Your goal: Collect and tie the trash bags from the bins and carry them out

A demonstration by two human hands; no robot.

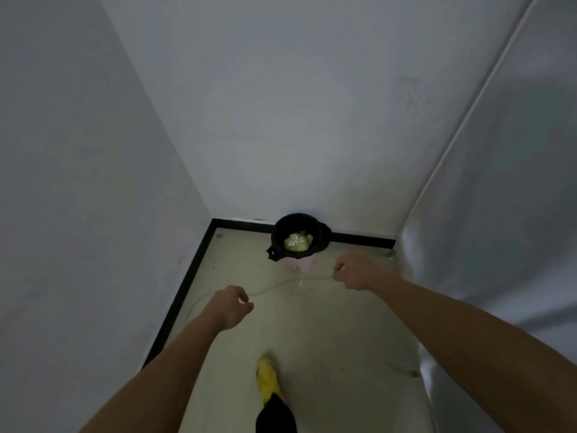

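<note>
Left hand [229, 307] fingers loosely curled, right hand [356, 271] fingers fisted; hold on thin cord [281, 284] indeterminate; bin [296, 266] ahead.

No text, label, brand, number or sign can be read here. The bin [299, 237], the floor [327, 323] and the back wall [281, 120] carry no legible marking. On the back wall, at the upper right, there are some faint grey marks [406, 89], but they are too blurred to tell whether they are writing.
</note>
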